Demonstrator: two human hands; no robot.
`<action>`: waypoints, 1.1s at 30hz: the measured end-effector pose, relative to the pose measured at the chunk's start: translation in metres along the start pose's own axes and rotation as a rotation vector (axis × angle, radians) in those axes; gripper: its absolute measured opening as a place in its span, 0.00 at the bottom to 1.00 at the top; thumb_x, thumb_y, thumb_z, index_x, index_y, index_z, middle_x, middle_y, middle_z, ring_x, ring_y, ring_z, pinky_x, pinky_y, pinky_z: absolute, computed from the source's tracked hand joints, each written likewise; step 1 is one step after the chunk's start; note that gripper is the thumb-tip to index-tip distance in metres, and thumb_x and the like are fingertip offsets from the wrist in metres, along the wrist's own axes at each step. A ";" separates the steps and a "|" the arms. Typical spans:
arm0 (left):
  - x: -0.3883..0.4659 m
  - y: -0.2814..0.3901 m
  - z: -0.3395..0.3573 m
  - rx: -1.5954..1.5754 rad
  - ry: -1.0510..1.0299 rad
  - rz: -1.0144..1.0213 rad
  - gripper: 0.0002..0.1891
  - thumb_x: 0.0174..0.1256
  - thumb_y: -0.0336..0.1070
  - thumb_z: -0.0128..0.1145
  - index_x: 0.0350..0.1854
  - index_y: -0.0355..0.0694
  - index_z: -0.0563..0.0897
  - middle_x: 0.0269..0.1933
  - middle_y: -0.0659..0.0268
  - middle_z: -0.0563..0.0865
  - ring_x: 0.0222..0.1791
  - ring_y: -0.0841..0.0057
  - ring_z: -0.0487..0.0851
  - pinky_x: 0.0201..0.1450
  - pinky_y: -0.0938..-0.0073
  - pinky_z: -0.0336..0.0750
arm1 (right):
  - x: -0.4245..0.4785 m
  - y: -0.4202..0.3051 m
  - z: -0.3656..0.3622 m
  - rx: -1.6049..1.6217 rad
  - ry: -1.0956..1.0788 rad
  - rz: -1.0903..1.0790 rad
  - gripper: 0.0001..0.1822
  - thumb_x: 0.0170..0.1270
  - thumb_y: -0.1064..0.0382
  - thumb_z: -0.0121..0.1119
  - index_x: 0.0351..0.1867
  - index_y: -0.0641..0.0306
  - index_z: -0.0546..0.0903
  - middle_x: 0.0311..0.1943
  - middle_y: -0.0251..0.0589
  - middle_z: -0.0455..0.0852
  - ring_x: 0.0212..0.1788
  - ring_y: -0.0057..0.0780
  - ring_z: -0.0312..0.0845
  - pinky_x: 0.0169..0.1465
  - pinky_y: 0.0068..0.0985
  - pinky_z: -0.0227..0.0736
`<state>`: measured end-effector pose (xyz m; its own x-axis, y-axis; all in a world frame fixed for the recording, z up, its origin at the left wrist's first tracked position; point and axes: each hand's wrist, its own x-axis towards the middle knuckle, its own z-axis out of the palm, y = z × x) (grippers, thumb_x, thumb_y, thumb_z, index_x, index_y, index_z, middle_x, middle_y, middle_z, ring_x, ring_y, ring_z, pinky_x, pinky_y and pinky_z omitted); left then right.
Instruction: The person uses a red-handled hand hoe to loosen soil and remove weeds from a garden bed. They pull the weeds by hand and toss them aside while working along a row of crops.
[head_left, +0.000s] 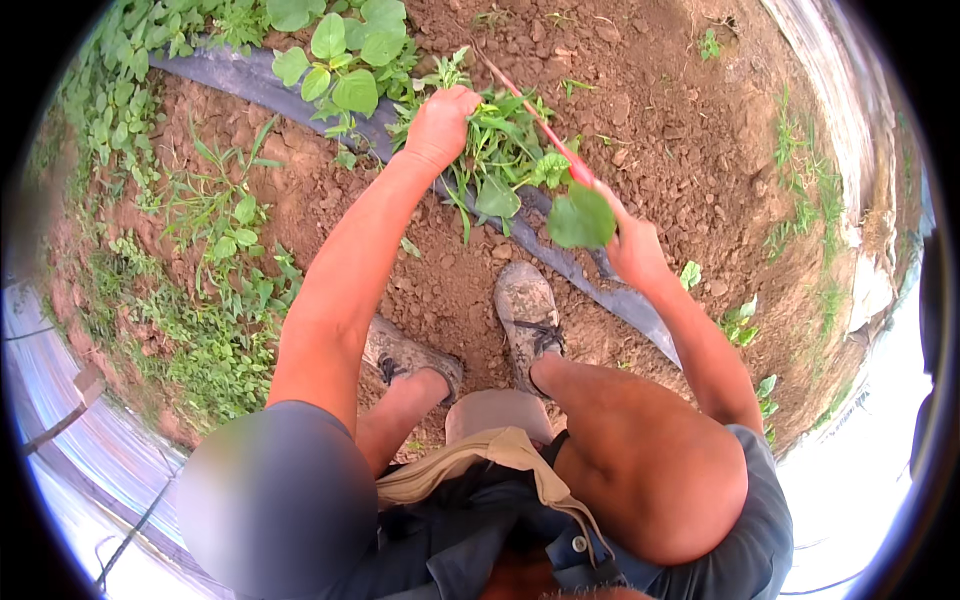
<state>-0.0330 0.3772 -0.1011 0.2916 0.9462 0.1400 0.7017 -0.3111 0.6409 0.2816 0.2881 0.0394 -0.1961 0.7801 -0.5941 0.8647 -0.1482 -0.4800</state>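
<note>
My left hand (444, 120) is closed around a bunch of green weeds (499, 139) at the upper middle of the view. To its right, my right hand (634, 244) grips the near end of a long, thin tool with a red handle (559, 142). The tool slants up and left past the weeds, and its far end is too small to make out. A broad green leaf (581, 217) partly hides my right fingers and the handle's near end. Beneath the weeds, a strip of dark plastic film (555, 259) runs diagonally over brown soil (660, 135).
Leafy plants (352, 67) grow along the film at the upper left. Weeds (217, 360) cover ground at the left. My two muddy lace-up shoes (525, 307) stand on the soil below the film. Whitish plastic sheeting (832, 97) edges the right side.
</note>
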 end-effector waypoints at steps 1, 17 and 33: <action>-0.001 0.001 -0.002 -0.001 0.000 0.002 0.15 0.55 0.21 0.54 0.43 0.44 0.84 0.42 0.61 0.84 0.45 0.56 0.84 0.48 0.58 0.82 | -0.006 0.002 0.000 0.020 0.011 -0.017 0.38 0.66 0.73 0.51 0.78 0.42 0.65 0.34 0.64 0.85 0.35 0.61 0.86 0.40 0.40 0.79; -0.025 0.012 -0.030 -0.023 0.060 0.012 0.19 0.50 0.18 0.57 0.45 0.40 0.83 0.44 0.57 0.86 0.46 0.53 0.84 0.49 0.60 0.81 | 0.018 -0.015 -0.008 0.065 -0.014 0.059 0.40 0.64 0.73 0.53 0.79 0.37 0.64 0.44 0.65 0.86 0.44 0.59 0.86 0.50 0.44 0.79; 0.038 0.059 -0.049 0.185 -0.769 -0.139 0.39 0.62 0.27 0.58 0.77 0.64 0.67 0.47 0.57 0.89 0.49 0.54 0.87 0.49 0.56 0.82 | 0.026 0.013 -0.005 0.039 0.079 0.005 0.37 0.71 0.71 0.57 0.79 0.36 0.65 0.44 0.65 0.86 0.42 0.45 0.88 0.49 0.32 0.79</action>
<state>-0.0123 0.3986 -0.0207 0.5129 0.6718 -0.5344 0.8411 -0.2689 0.4693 0.2902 0.3101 0.0209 -0.1538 0.8244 -0.5447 0.8464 -0.1745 -0.5031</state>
